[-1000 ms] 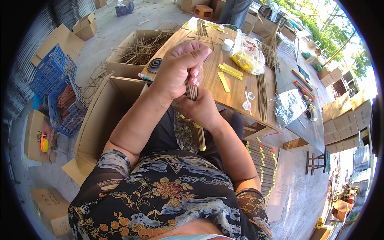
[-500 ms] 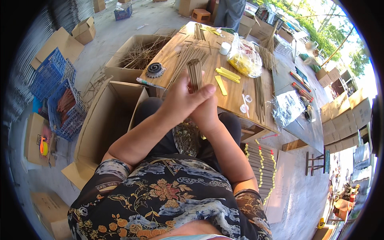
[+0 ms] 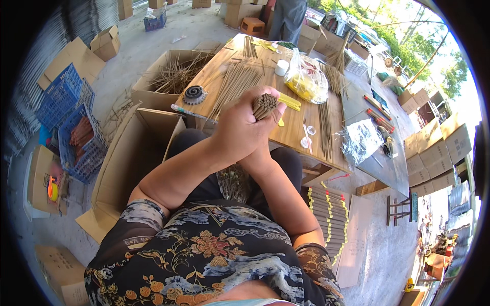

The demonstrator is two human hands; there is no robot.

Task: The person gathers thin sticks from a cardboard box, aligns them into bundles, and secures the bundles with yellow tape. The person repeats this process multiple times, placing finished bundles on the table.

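A bundle of thin brown sticks (image 3: 265,106), which look like incense sticks, is held above the near edge of the wooden table, its cut ends facing up toward me. My left hand (image 3: 236,126) is closed round it. Pressed up against it from below is my right hand (image 3: 259,154), also closed round the bundle, its fingers largely hidden behind the left. Yellow strips (image 3: 290,102) lie just beyond the bundle. Loose sticks (image 3: 236,84) are spread on the table (image 3: 293,133) to the left, near a black coiled round object (image 3: 194,95).
A clear bag with yellow contents (image 3: 306,84) and a white cup (image 3: 281,67) stand on the table. Open cardboard boxes (image 3: 115,176) and blue crates (image 3: 81,153) are at left. Banded stick bundles (image 3: 326,219) lie low on the right. A person (image 3: 287,23) stands beyond the table.
The bundle has tipped from nearly upright so that its ends now face me. Both hands have turned with it and shifted slightly right, still gripping.
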